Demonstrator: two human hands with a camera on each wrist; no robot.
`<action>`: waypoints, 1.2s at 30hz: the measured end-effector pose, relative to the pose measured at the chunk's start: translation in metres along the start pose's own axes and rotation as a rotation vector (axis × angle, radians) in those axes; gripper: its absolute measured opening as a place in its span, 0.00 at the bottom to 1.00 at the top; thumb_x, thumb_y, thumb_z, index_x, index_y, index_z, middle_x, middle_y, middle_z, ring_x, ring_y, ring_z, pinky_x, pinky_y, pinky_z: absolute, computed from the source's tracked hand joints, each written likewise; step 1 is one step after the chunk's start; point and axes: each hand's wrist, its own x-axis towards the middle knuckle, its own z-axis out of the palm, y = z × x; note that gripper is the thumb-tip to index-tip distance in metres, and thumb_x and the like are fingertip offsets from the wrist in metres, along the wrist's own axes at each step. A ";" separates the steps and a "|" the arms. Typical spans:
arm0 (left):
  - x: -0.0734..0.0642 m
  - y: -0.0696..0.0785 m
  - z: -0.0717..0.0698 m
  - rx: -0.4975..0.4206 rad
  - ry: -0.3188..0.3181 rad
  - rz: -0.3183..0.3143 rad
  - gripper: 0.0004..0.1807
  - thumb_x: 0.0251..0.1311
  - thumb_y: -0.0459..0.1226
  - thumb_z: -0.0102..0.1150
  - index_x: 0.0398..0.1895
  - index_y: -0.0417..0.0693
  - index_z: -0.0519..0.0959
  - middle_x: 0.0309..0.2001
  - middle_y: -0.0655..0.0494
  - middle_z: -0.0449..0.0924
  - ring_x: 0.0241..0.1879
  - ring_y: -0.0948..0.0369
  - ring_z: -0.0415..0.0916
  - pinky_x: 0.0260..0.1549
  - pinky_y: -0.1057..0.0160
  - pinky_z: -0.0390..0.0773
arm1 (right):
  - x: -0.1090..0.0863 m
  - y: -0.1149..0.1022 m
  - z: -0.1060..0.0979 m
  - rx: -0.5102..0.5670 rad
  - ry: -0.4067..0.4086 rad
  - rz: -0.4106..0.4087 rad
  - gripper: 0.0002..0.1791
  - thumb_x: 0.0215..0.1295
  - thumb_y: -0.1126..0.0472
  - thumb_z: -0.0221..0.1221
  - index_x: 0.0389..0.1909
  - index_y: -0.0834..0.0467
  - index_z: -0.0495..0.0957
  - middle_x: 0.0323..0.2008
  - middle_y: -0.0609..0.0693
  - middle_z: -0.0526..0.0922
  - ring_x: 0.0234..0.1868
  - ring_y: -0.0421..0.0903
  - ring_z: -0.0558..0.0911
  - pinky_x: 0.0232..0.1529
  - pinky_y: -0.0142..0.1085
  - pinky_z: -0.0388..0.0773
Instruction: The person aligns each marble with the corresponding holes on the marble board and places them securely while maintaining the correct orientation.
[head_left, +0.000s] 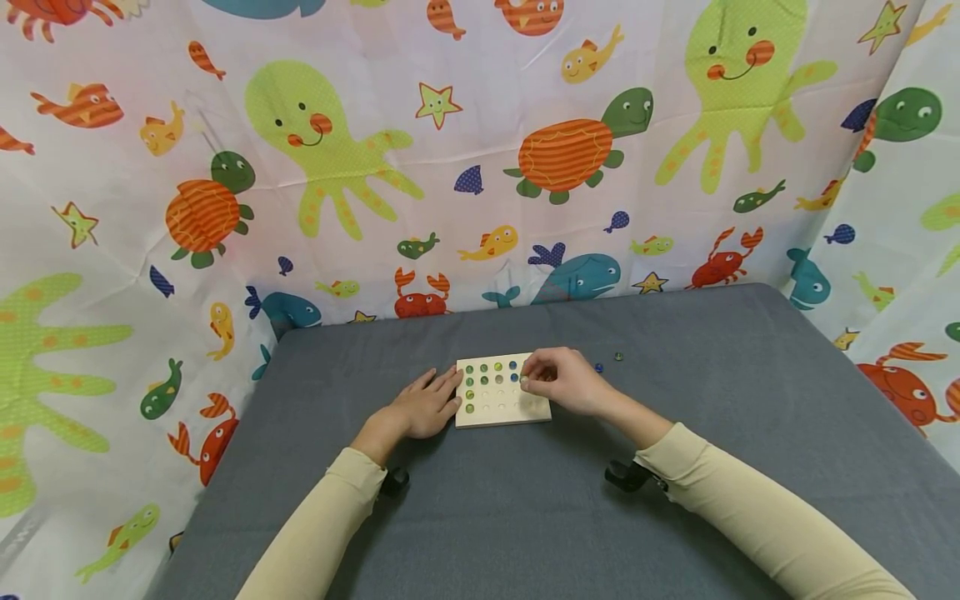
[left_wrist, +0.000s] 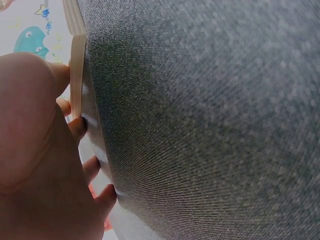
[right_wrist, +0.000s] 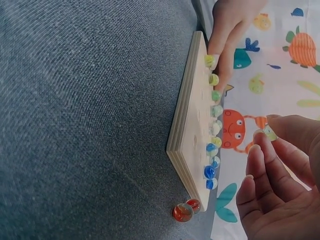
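A pale wooden board (head_left: 491, 412) with rows of round hollows lies on the grey cloth. Green, yellow and blue glass marbles (head_left: 484, 368) sit along its far rows and down its left column. My left hand (head_left: 426, 406) rests at the board's left edge with fingers spread; in the left wrist view its thumb touches the wooden side (left_wrist: 77, 75). Over the board's right part, my right hand (head_left: 564, 381) pinches a clear, yellow-green marble (right_wrist: 270, 132) between thumb and forefinger, raised above the board. That hand covers the board's far right corner in the head view.
A blue marble (head_left: 599, 367) and a dark green marble (head_left: 618, 357) lie on the cloth beyond my right hand. Two red-orange marbles (right_wrist: 183, 212) lie by the board's corner in the right wrist view. A printed sea-animal curtain (head_left: 480, 208) hangs behind the table.
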 end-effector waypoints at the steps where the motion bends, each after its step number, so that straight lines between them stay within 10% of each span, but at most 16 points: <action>1: 0.000 0.000 0.000 0.001 -0.003 -0.002 0.33 0.83 0.51 0.33 0.85 0.54 0.47 0.84 0.55 0.42 0.81 0.44 0.38 0.76 0.39 0.47 | 0.000 0.000 0.001 -0.003 0.000 -0.003 0.06 0.67 0.65 0.67 0.42 0.63 0.84 0.31 0.48 0.85 0.31 0.45 0.80 0.33 0.34 0.77; 36: -0.002 0.004 -0.002 0.006 -0.004 -0.021 0.33 0.83 0.53 0.32 0.85 0.56 0.47 0.84 0.57 0.41 0.82 0.45 0.37 0.76 0.40 0.48 | 0.022 -0.002 0.029 -0.055 -0.011 -0.026 0.06 0.65 0.67 0.68 0.41 0.65 0.85 0.30 0.49 0.85 0.30 0.42 0.80 0.34 0.33 0.77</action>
